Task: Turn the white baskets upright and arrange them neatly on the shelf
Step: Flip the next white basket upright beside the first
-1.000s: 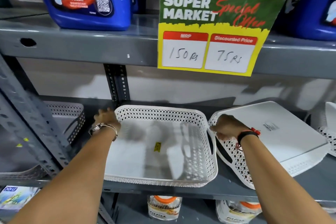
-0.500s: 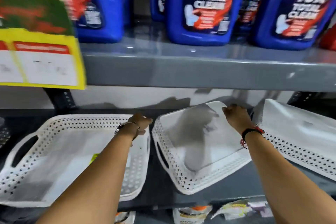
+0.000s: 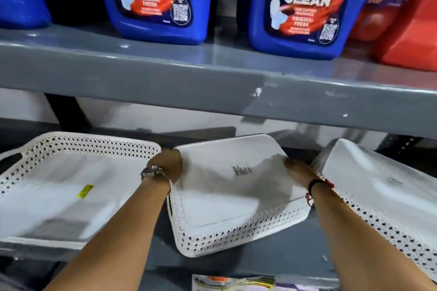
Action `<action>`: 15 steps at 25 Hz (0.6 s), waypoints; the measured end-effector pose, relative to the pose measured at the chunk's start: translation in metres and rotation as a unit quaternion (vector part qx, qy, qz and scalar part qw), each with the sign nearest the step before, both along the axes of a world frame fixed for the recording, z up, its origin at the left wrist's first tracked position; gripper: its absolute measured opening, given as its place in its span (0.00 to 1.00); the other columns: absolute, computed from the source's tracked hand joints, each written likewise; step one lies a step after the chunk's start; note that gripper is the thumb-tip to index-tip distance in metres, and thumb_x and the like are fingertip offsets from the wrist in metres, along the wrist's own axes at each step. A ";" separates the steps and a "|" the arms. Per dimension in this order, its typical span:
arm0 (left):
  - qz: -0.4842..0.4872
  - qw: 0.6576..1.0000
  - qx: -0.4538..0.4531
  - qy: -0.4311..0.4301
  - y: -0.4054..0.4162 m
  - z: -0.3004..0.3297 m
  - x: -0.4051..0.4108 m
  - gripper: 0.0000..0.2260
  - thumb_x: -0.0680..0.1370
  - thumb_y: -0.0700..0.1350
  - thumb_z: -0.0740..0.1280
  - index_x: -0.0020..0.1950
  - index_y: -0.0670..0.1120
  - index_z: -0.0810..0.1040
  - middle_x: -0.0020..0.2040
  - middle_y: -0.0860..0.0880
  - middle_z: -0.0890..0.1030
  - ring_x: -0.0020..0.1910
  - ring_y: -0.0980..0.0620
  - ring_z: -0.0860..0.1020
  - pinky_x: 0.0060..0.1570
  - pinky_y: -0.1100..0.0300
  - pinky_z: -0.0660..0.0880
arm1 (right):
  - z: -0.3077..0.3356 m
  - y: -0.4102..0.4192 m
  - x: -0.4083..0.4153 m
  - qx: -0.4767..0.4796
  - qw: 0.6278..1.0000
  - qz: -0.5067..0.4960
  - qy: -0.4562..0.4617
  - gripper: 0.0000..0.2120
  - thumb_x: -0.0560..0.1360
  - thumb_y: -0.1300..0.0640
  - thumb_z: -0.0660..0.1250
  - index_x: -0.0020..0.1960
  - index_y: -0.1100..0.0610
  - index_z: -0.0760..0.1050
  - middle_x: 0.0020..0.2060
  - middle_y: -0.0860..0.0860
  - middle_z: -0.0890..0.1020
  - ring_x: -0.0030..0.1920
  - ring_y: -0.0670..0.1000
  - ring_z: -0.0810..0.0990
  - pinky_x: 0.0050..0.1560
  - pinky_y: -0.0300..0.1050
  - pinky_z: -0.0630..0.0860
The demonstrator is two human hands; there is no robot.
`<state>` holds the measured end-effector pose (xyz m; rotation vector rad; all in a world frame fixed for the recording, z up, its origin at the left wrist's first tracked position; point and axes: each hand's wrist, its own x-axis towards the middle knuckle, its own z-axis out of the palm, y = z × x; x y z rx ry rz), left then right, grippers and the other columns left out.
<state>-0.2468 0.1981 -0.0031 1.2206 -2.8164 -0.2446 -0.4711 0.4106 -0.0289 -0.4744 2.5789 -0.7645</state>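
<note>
We count three white baskets on the shelf [image 3: 272,260]: one upright basket [image 3: 71,196] and two inverted. Our left hand [image 3: 166,164] and right hand [image 3: 299,169], previously apart, now clasp opposite sides of the middle inverted basket [image 3: 227,198]; the other inverted basket [image 3: 378,191] lies right.

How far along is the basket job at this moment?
Done: the left basket sits upright on the shelf, open side up. In hand: the middle basket is still upside down and tilted, with the left hand and right hand on its two sides. Left: flipping that one, then the right basket, which also lies bottom up, and lining them all up.
</note>
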 end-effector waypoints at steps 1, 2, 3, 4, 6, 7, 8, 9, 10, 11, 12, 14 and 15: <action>-0.002 1.000 0.011 -0.016 0.003 -0.002 -0.001 0.17 0.80 0.41 0.53 0.63 0.36 0.73 0.63 0.36 0.77 0.62 0.39 0.77 0.60 0.50 0.74 | -0.001 0.000 -0.002 -0.010 1.000 -0.003 -0.009 0.25 0.81 0.49 0.49 0.66 0.68 0.69 0.65 0.66 0.72 0.65 0.63 0.71 0.65 0.52 0.67; 0.010 0.999 0.038 -0.029 0.009 -0.001 -0.001 0.18 0.81 0.43 0.52 0.65 0.37 0.73 0.65 0.37 0.76 0.63 0.40 0.76 0.61 0.51 0.73 | -0.003 0.001 -0.005 -0.019 1.000 -0.010 -0.017 0.26 0.80 0.48 0.50 0.65 0.68 0.70 0.64 0.66 0.73 0.64 0.63 0.72 0.65 0.52 0.68; 0.027 0.996 0.078 -0.042 0.012 -0.001 -0.001 0.20 0.82 0.46 0.51 0.67 0.38 0.71 0.67 0.38 0.74 0.65 0.41 0.74 0.63 0.51 0.71 | -0.007 0.002 -0.010 -0.031 0.999 -0.016 -0.029 0.27 0.79 0.46 0.51 0.65 0.67 0.70 0.63 0.66 0.74 0.63 0.63 0.73 0.65 0.53 0.69; 0.055 0.987 0.139 -0.055 0.017 0.002 0.000 0.22 0.82 0.50 0.49 0.70 0.40 0.68 0.69 0.38 0.72 0.66 0.41 0.73 0.66 0.51 0.69 | -0.010 0.004 -0.014 -0.040 0.998 -0.023 -0.049 0.28 0.79 0.45 0.52 0.64 0.67 0.70 0.63 0.66 0.75 0.62 0.63 0.74 0.65 0.54 0.69; 0.135 0.936 0.323 -0.033 0.019 0.004 0.002 0.30 0.81 0.59 0.45 0.74 0.39 0.62 0.72 0.36 0.67 0.65 0.41 0.72 0.70 0.49 0.67 | -0.017 0.007 -0.019 -0.084 0.991 -0.046 -0.094 0.29 0.77 0.43 0.53 0.65 0.66 0.70 0.63 0.65 0.75 0.62 0.62 0.74 0.67 0.57 0.68; 0.192 0.886 0.421 0.012 0.019 0.004 0.002 0.35 0.78 0.63 0.44 0.74 0.38 0.60 0.73 0.36 0.65 0.66 0.39 0.71 0.69 0.48 0.66 | -0.015 0.007 -0.015 -0.117 0.984 -0.064 -0.115 0.30 0.77 0.41 0.52 0.66 0.65 0.69 0.65 0.64 0.74 0.64 0.61 0.72 0.69 0.57 0.66; 0.231 0.843 0.483 0.056 0.022 0.007 0.001 0.38 0.77 0.66 0.45 0.75 0.39 0.57 0.74 0.36 0.62 0.69 0.37 0.68 0.69 0.45 0.64 | -0.011 0.007 -0.010 -0.144 0.979 -0.089 -0.116 0.32 0.77 0.39 0.51 0.68 0.63 0.67 0.67 0.63 0.72 0.66 0.61 0.71 0.71 0.57 0.64; 0.249 0.811 0.521 0.096 0.027 0.011 0.000 0.39 0.76 0.67 0.45 0.76 0.39 0.55 0.75 0.36 0.60 0.71 0.35 0.64 0.70 0.42 0.61 | -0.007 0.006 -0.005 -0.166 0.972 -0.115 -0.116 0.36 0.75 0.36 0.48 0.69 0.63 0.65 0.68 0.63 0.70 0.68 0.61 0.68 0.72 0.56 0.62; 0.253 0.811 0.511 0.133 0.025 0.012 -0.005 0.39 0.76 0.67 0.44 0.76 0.40 0.55 0.76 0.36 0.59 0.72 0.34 0.62 0.70 0.40 0.59 | 0.000 0.006 -0.003 -0.184 0.968 -0.135 -0.105 0.41 0.73 0.32 0.45 0.70 0.64 0.64 0.69 0.63 0.69 0.69 0.61 0.67 0.72 0.55 0.61; 0.258 0.811 0.492 0.182 0.025 0.018 -0.007 0.39 0.76 0.67 0.42 0.75 0.39 0.57 0.75 0.36 0.60 0.72 0.34 0.62 0.71 0.41 0.58 | 0.006 0.007 -0.003 -0.210 0.964 -0.139 -0.080 0.44 0.71 0.31 0.44 0.70 0.65 0.63 0.69 0.64 0.68 0.70 0.62 0.66 0.72 0.54 0.61; 0.253 0.807 0.472 0.248 0.021 0.023 -0.010 0.40 0.76 0.66 0.40 0.74 0.38 0.61 0.74 0.36 0.63 0.72 0.35 0.64 0.72 0.41 0.59 | 0.016 0.009 0.002 -0.245 0.958 -0.135 -0.058 0.46 0.70 0.29 0.45 0.71 0.65 0.61 0.70 0.63 0.66 0.70 0.62 0.65 0.72 0.53 0.60; 0.251 0.770 0.457 0.369 -0.007 0.030 -0.018 0.40 0.76 0.67 0.39 0.72 0.39 0.67 0.72 0.37 0.69 0.70 0.38 0.68 0.71 0.43 0.63 | 0.032 0.018 -0.003 -0.359 0.923 -0.125 -0.051 0.61 0.55 0.19 0.51 0.71 0.63 0.61 0.68 0.62 0.70 0.62 0.62 0.72 0.71 0.55 0.63; 0.262 0.754 0.445 0.406 -0.031 0.020 -0.024 0.39 0.75 0.67 0.42 0.71 0.41 0.68 0.71 0.38 0.70 0.69 0.39 0.70 0.68 0.44 0.66 | 0.037 0.023 -0.011 -0.425 0.891 -0.131 -0.089 0.64 0.49 0.18 0.54 0.71 0.62 0.63 0.63 0.59 0.76 0.54 0.58 0.76 0.68 0.55 0.66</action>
